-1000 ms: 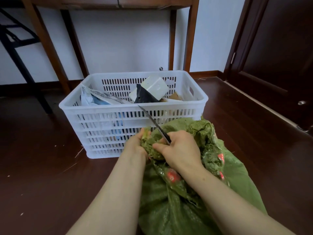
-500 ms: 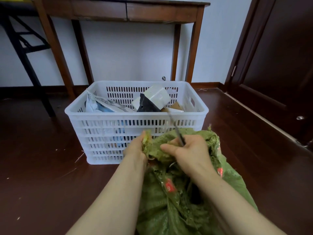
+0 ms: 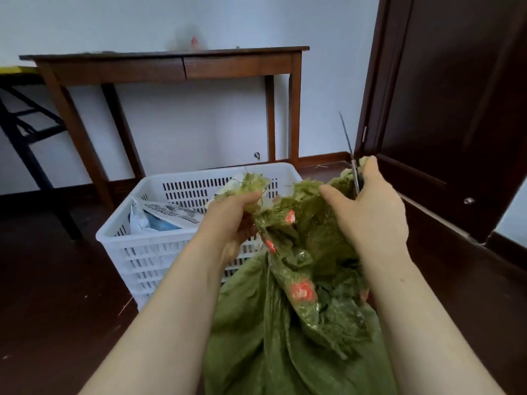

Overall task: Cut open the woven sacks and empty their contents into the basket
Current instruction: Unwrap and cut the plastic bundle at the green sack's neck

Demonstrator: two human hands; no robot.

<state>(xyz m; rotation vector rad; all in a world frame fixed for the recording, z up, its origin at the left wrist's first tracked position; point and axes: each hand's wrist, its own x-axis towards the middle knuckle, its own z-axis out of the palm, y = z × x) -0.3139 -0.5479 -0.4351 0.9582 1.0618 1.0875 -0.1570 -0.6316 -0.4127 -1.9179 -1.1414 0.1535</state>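
Spreading across the bottom centre of the frame, the green woven sack [image 3: 256,343] rises to a frayed mouth now pulled open; a moment ago it was bunched tight between both fists. The left hand [image 3: 228,220] grips one ragged edge, fingers curled round it. The right hand [image 3: 370,215] pinches the other edge and also holds the knife [image 3: 346,138], whose blade has left the fabric and points up toward the upper right. Cutting looks finished, so tipping likely comes next. Just behind, mid-frame, the white basket [image 3: 148,243] already holds packets [image 3: 168,216]; a wooden table [image 3: 182,67] stands beyond.
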